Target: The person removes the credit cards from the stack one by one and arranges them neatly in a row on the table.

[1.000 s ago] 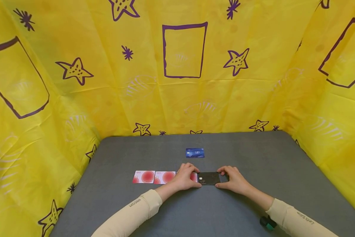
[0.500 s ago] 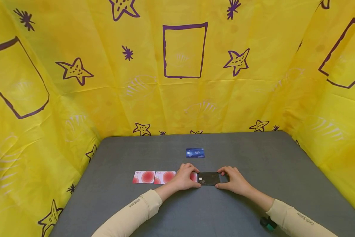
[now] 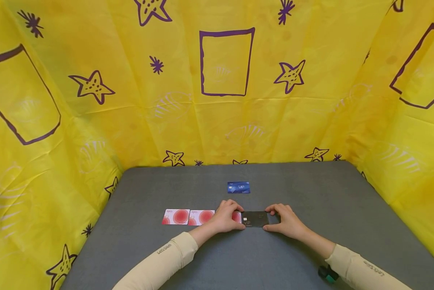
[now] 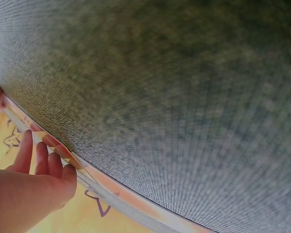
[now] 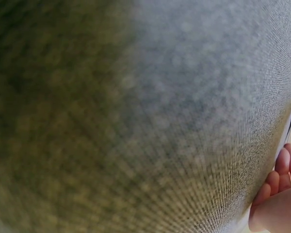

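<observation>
- Between left hand (image 3: pixel 225 216) and right hand (image 3: pixel 286 220): black card (image 3: pixel 256 220), level, at the right end of the row of red cards (image 3: pixel 175 216), just beside the third; on the table (image 3: pixel 260 262) or slightly above it, cannot tell which.
- With long axis left to right, in line with the row; chip at the left end, lettering upright for the head camera.
- On both sides, a pinch clamped on the black card by its end corners: thumb at the near edge, fingertips at the far edge.
- Farther back, apart from the hands: blue card (image 3: pixel 238 187), long axis also left to right, chip at left.
- In readable print: "VIP" at lower left on the black card, "VIP" right of centre on the blue card, "Let's Slim" on the right sleeve (image 3: pixel 365 268). On the red cards, a short word at upper left, too small to read for certain.
- Only in the head view: full card faces, the blue card, and a dark and green object (image 3: pixel 327 274) beside the right sleeve.
- In the left wrist view: fingers close up, a reddish strip slanting past, yellow cloth (image 3: pixel 224 121) beyond.
- In the right wrist view: fingers near a thin dark edge, cannot tell of what.
</observation>
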The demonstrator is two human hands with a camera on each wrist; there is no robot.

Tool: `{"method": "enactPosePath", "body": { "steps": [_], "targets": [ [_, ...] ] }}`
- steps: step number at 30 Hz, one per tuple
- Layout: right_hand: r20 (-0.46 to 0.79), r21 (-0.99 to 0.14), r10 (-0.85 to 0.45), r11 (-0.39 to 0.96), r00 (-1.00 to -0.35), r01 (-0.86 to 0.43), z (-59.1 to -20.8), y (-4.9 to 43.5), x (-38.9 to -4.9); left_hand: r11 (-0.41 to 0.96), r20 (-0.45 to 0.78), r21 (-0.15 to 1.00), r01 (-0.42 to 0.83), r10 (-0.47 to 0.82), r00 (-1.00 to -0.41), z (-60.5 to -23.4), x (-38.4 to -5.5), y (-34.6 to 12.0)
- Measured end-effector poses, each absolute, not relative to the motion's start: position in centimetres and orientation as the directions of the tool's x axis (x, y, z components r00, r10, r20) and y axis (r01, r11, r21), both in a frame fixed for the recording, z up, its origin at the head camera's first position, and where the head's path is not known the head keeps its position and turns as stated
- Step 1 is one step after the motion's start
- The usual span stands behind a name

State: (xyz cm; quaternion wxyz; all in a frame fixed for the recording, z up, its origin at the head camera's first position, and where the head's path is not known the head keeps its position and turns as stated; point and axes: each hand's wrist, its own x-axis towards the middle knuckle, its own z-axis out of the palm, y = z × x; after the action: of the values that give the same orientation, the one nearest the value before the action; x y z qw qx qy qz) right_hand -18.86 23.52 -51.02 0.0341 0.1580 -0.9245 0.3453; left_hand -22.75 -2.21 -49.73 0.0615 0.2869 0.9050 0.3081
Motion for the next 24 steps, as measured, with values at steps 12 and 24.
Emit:
{"method": "enactPosePath", "body": {
  "steps": [12, 24],
  "targets": [
    [0.173, -0.637, -0.250, 0.709, -0.953, -0.302, -51.0, 23.3, -18.8, 0.641, 0.053, 0.599, 0.480, 0.565, -0.823, -49.6, -22.7, -2.3],
    [0.241, -0.651, -0.245, 0.677, -0.939, -0.344, -50.7, 22.0, -19.4, 0.599, 0.090, 0.630, 0.494, 0.575, -0.813, -49.6, -23.0, -2.5]
  ]
}}
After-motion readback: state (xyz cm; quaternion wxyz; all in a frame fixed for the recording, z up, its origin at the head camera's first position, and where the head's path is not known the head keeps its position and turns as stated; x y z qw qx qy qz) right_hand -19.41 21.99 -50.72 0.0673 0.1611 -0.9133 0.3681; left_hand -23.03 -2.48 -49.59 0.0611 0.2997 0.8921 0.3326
